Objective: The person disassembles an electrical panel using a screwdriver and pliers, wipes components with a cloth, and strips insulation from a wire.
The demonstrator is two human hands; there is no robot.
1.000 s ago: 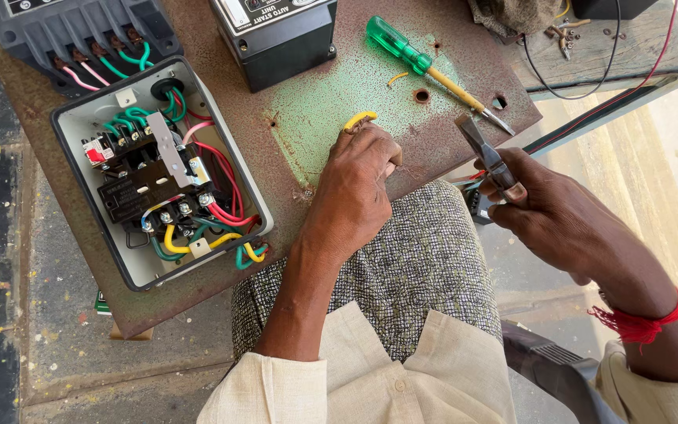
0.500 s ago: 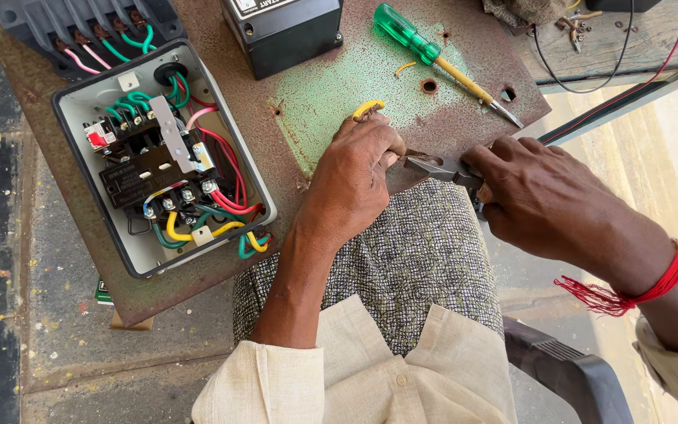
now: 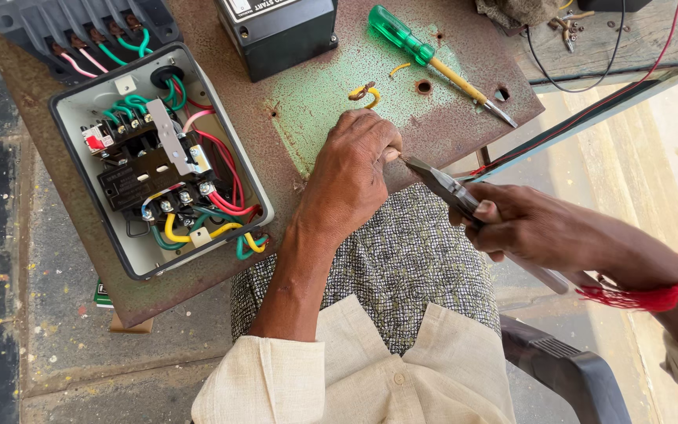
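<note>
Right hand (image 3: 523, 228) grips pliers (image 3: 449, 188) (table edge (image 3: 433, 169) beneath).

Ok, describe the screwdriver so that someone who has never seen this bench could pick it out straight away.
Start at the rusty metal table with the worn green patch. Near its far edge, right of the black box, lies the screwdriver, slanting toward the right edge. Its clear green handle and yellow shaft set it apart from the grey pliers in the right hand.

starter box (image 3: 158, 165) left on plate (image 3: 464, 133), screwdriver (image 3: 433, 59) right, pliers (image 3: 464, 200) btwn hands
</note>
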